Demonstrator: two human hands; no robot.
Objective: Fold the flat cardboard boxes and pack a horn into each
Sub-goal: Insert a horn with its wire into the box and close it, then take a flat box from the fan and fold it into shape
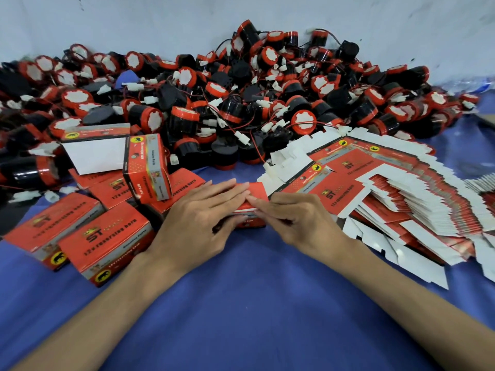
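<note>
A small red cardboard box [254, 191] sits on the blue cloth at the centre, mostly covered by my hands. My left hand [203, 210] lies flat across its top with straight fingers pressing the flap down. My right hand [292, 212] presses the box's right side with the index finger extended and the other fingers curled. A big heap of black and red horns [233, 103] with white plugs fills the back. Flat red and white box blanks [388, 188] fan out at the right. The box's contents are hidden.
Several folded red boxes [107, 236] lie at the left, one standing upright [147, 167] and one with an open white flap [96, 153]. Blue cloth [241, 290] covers the table in front. A pale wall [160, 22] backs the heap.
</note>
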